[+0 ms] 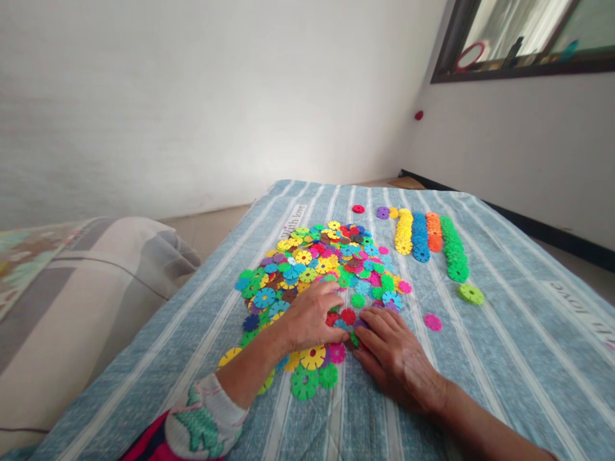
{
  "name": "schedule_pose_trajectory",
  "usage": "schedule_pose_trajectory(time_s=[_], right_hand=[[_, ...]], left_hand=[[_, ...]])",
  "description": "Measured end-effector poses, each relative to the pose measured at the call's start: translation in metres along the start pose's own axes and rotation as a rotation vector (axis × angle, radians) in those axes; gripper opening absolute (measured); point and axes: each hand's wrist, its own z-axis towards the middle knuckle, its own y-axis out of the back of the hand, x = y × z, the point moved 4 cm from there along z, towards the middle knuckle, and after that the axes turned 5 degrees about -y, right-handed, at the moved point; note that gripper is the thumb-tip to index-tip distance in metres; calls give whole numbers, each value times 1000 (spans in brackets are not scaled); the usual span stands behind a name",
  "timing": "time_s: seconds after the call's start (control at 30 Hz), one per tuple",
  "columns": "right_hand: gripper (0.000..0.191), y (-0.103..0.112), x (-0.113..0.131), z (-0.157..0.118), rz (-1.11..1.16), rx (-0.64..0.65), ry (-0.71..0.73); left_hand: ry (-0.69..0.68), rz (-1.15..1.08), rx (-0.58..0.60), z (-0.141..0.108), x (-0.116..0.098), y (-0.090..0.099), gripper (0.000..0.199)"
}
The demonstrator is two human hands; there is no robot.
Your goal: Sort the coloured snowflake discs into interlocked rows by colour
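A wide pile of notched plastic discs in many colours point(303, 257) lies on the striped blue cloth point(192, 358). My left hand point(314, 315) rests on the pile, fingers apart and curved around a few discs, among them a red disc point(348, 315). My right hand point(394, 349) lies at the pile's right edge, fingers spread low over the cloth, their tips beside a small green disc point(354, 338) and a purple one. Neither hand visibly grips a disc. Below my left hand are a large yellow disc point(312, 356) and a green disc point(304, 383).
Overlapping rows of yellow point(404, 232), blue point(420, 238), orange point(434, 232) and green discs point(453, 250) stand at the right. Single lime point(470, 294), pink point(433, 322), red point(358, 209) and purple discs point(382, 212) lie apart. A draped cloth point(129, 275) is at the left.
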Motion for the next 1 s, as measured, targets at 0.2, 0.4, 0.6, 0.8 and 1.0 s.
schedule_pose_trajectory(time_s=[0.2, 0.4, 0.6, 0.8, 1.0], right_hand=[[13, 0, -1, 1, 4, 16, -11], [14, -1, -4, -1, 3, 32, -1], [14, 0, -5, -1, 6, 19, 3], [14, 1, -4, 0, 15, 20, 5], [14, 2, -4, 0, 14, 9, 0]], left_hand=[[-24, -51, -22, -3, 7, 3, 29], [20, -38, -64, -2, 12, 4, 26], [24, -35, -130, -5, 25, 1, 28], [68, -23, -211, -8, 35, 0, 36], [101, 18, -264, -8, 38, 5, 27]])
